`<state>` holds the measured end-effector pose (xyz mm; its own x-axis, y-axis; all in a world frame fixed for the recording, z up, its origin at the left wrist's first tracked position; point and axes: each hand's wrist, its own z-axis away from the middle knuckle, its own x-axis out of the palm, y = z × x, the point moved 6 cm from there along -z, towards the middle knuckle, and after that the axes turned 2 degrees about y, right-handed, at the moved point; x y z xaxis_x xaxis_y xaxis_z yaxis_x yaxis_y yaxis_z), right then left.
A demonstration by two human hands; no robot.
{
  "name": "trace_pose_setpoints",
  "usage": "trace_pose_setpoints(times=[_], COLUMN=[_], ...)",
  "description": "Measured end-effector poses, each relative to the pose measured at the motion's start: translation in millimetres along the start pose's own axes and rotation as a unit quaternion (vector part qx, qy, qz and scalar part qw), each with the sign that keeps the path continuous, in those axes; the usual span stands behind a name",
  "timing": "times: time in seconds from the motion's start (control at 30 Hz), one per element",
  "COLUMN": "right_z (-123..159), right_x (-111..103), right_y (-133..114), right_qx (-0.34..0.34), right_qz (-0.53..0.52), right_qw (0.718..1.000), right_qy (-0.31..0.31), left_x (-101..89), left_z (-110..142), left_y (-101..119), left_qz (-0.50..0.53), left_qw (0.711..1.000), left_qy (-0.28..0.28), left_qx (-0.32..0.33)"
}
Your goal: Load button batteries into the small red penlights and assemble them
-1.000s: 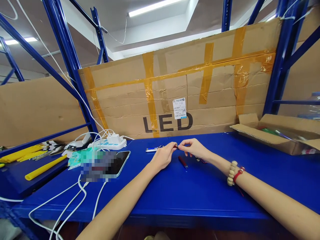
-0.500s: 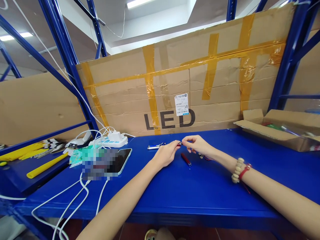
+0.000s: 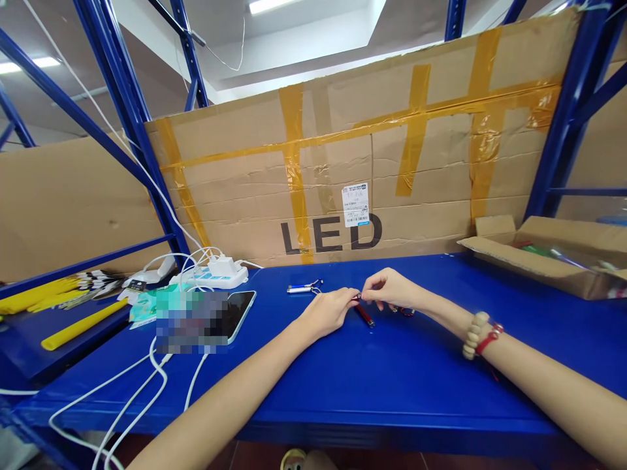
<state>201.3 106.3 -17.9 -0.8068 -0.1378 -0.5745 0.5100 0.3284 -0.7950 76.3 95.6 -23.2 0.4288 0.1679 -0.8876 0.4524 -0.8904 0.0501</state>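
My left hand (image 3: 329, 311) is closed around a small dark red piece (image 3: 356, 297) with a metallic end, mostly covered by the fingers. The fingertips of my right hand (image 3: 385, 287) are pinched together right at that end; what lies between them is too small to make out. Below the hands a dark red slim tube (image 3: 364, 316) rests on the blue table (image 3: 392, 378). Behind my left hand lies a blue and silver pen-shaped thing (image 3: 301, 288) with a thin cord. Small dark red and metal bits (image 3: 405, 311) sit under my right wrist.
A phone (image 3: 241, 316) and white cables (image 3: 161, 372) occupy the left side, in front of a white power strip (image 3: 230, 277). Yellow tubes (image 3: 83, 325) lie farther left. An open cardboard box (image 3: 533, 261) stands at right. A large cardboard sheet (image 3: 235, 202) closes the back.
Both hands have come slightly lower and nearer the table's front, the left now partly over the red tube's upper end. My right fingers have closed into a tighter pinch.
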Motion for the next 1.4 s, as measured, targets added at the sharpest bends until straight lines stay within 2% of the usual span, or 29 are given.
trace_pose_setpoints(times=[0.1, 0.2, 0.4, 0.47, 0.53, 0.63, 0.7, 0.9, 1.1, 1.23, 1.33, 1.4], right_z=[3, 5, 7, 7, 6, 5, 6, 6, 6, 8, 11, 13], right_x=[6, 9, 9, 11, 13, 18, 21, 20, 19, 8, -4, -12], right_y=[-6, -14, -22, -23, -21, -17, -17, -18, -17, -25, -34, -40], right_qx=[-0.011, -0.055, -0.177, -0.192, -0.158, -0.053, -0.007, -0.011, -0.026, -0.037, -0.083, -0.123], right_qz=[0.005, 0.033, 0.129, 0.154, 0.134, 0.051, 0.008, -0.004, 0.024, 0.164, 0.288, 0.305], right_qw=[0.999, 0.997, 0.975, 0.969, 0.978, 0.997, 1.0, 1.0, 0.999, 0.984, 0.945, 0.927], right_qy=[-0.04, -0.051, -0.021, -0.013, -0.01, -0.021, -0.024, -0.013, -0.012, 0.051, 0.133, 0.179], left_x=[0.0, -0.9, -2.7, -2.7, -3.7, -5.2, -5.3, -6.5, -5.4, -4.6, -5.6, -7.6], left_z=[1, 1, 2, 2, 1, 0, -1, -1, 0, -2, -3, -4], left_y=[1, 1, 1, 1, 0, -2, -3, -3, -3, -7, -8, -7], left_qz=[0.007, 0.009, 0.004, 0.0, -0.007, -0.034, -0.046, -0.024, -0.028, 0.007, 0.031, 0.04], left_qw=[1.0, 1.0, 1.0, 1.0, 1.0, 0.999, 0.998, 0.997, 0.998, 0.997, 0.995, 0.995], left_qy=[-0.001, 0.001, 0.008, 0.001, 0.004, 0.021, 0.034, 0.064, 0.032, 0.038, 0.058, 0.074], left_qx=[0.004, 0.001, -0.018, -0.021, -0.026, -0.032, -0.027, -0.026, -0.051, -0.073, -0.069, -0.059])
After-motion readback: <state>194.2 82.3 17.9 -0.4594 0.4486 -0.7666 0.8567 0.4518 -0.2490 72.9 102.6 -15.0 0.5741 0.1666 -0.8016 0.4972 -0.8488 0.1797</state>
